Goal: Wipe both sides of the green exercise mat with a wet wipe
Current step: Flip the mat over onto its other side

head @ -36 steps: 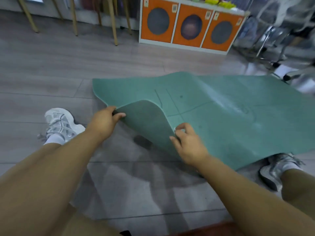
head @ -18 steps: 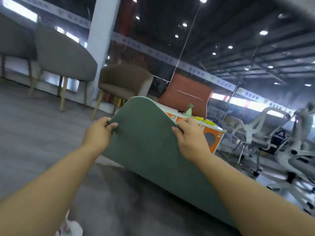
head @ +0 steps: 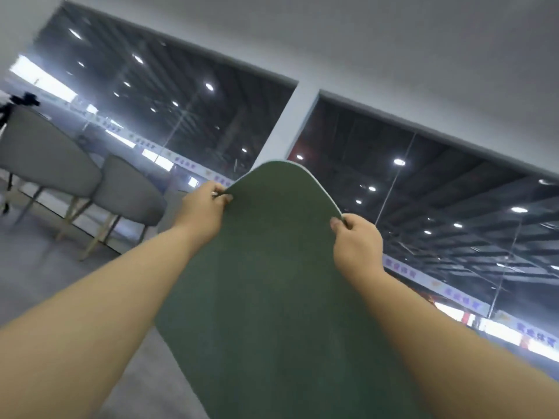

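The green exercise mat point(head: 272, 282) is held up in front of me, its darker underside facing the camera and its rounded end at the top. My left hand point(head: 204, 207) pinches the mat's left edge near the top. On the opposite edge, a little lower, my right hand point(head: 357, 240) grips the mat. Both arms are stretched out forward and upward. The mat's lower part runs out of the frame at the bottom. No wet wipe is in view.
Two grey upholstered chairs point(head: 78, 176) with pale wooden legs stand at the left on the grey floor. Behind the mat are large dark glass panes point(head: 423, 192) split by a pale pillar point(head: 284, 125), below a grey wall.
The mat's end has gone from the floor up to arm height, both hands still gripping it. The view has swung from the floor up toward the windows and ceiling.
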`<state>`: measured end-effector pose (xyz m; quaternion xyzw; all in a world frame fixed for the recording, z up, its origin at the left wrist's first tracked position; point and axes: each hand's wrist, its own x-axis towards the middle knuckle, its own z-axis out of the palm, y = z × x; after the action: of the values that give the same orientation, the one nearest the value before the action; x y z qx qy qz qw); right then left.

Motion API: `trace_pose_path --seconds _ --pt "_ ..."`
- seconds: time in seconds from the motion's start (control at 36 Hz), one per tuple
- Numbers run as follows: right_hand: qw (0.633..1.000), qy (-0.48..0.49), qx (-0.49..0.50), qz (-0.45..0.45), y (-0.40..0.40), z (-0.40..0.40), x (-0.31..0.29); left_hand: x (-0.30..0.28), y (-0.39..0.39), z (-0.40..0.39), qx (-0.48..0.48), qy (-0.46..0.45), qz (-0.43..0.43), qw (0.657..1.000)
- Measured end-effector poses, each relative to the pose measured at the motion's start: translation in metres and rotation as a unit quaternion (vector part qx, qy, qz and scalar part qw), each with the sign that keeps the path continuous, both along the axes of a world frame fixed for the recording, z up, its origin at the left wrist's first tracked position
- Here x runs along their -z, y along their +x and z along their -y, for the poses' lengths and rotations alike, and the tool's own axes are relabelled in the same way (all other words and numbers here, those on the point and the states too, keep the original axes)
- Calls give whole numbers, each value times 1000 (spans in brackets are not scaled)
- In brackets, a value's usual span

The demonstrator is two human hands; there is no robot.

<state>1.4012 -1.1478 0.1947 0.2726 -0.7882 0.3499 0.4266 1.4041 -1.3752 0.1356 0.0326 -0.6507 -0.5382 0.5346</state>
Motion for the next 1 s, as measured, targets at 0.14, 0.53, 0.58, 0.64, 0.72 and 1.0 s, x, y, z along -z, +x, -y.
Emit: trace_pose_path --seconds 0.14,0.53,0.58,0.64,0.72,1.0 --pt "995 -88 38 16 0 -31 -26 -36 14 -26 123 -50 -19 991" --pt "928 -257 220 155 -11 -254 69 112 -1 -260 279 -260 270 884" --pt "913 -281 241 174 -10 -291 94 143 0 -295 301 -282 305 859" --pt "900 -292 264 185 -9 -327 119 172 0 -328 313 -302 339 834" --pt "882 -304 299 198 -9 -379 154 212 3 -375 284 -365 374 804" --pt "801 -384 380 257 4 -536 305 327 4 -512 287 -460 425 725"
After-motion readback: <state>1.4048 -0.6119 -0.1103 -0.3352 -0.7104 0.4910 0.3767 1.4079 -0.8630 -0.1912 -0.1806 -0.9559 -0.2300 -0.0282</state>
